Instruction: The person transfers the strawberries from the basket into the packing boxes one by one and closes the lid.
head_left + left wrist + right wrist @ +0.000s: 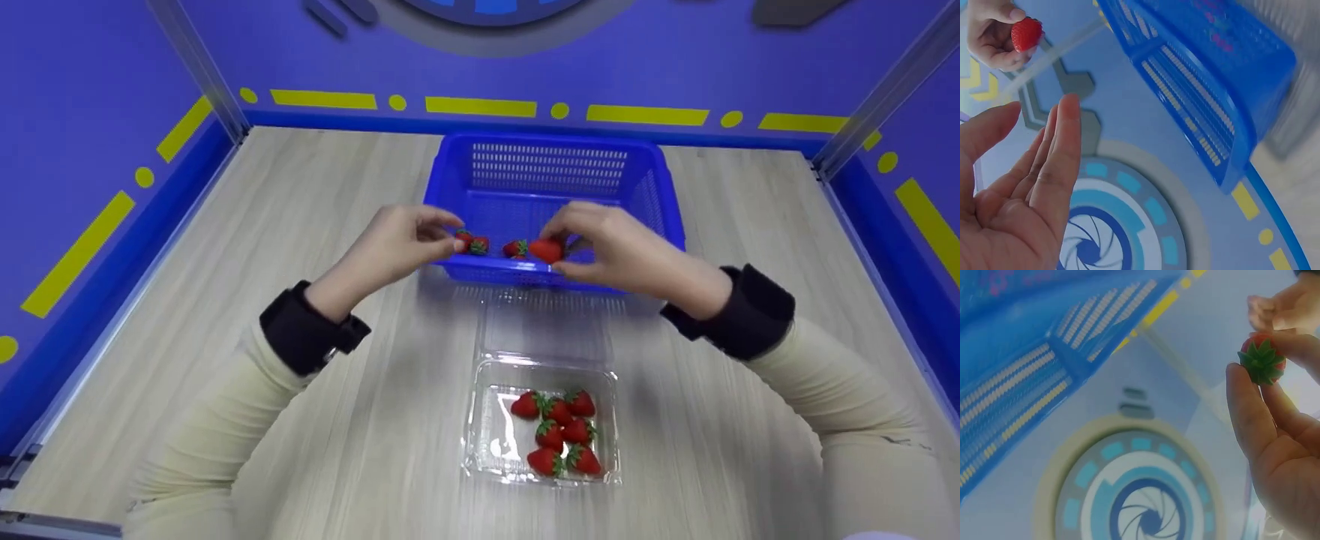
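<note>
Nearest you, the clear box (493, 456) sits on the table (360, 450) with its lid open and seven strawberries (549, 436) inside. Farther out, your right hand (621, 247) pinches a single strawberry (545, 250) at the near rim of the blue basket (553, 141). Your left hand (394, 244), thumb and fingers apart, holds nothing beside that rim. More strawberries (478, 245) lie in the basket; partly hidden, their number appears uncertain. The wall (360, 71) stands behind.
</note>
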Tool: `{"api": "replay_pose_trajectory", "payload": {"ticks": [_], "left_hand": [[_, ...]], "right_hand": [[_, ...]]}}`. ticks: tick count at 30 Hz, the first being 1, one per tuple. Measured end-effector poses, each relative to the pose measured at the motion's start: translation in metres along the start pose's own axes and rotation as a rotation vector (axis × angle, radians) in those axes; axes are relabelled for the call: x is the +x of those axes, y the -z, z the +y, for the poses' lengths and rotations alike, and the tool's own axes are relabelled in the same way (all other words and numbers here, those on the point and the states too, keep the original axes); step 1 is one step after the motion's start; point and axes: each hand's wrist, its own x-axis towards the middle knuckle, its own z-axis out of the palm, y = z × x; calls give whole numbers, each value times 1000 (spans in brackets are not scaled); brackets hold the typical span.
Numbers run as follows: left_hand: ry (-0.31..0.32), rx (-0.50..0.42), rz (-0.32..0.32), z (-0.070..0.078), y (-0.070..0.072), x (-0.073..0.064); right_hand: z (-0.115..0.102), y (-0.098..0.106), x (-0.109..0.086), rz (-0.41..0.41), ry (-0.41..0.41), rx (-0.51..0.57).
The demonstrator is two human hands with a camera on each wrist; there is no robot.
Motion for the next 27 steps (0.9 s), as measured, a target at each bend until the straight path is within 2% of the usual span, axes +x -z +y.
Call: {"api": "replay_pose_trajectory", "payload": {"ticks": [5, 9, 13, 17, 21, 27], "left_hand": [[-36, 38, -58, -2, -16, -16], [-49, 69, -103, -8, -28, -23], [-58, 99, -151, -21, -39, -32], [-52, 103, -164, -37, -48, -39], [4, 41, -214, -52, -57, -43], [134, -70, -320, -68, -79, -46]], "right_hand": [[-7, -22, -21, -41, 103, -16], [-13, -48, -37, -91, 179, -8], [-23, -75, -51, -154, 244, -17], [-31, -92, -58, -206, 265, -45], [-35, -103, -60, -239, 265, -69], [-39, -118, -68, -250, 282, -121]]}}
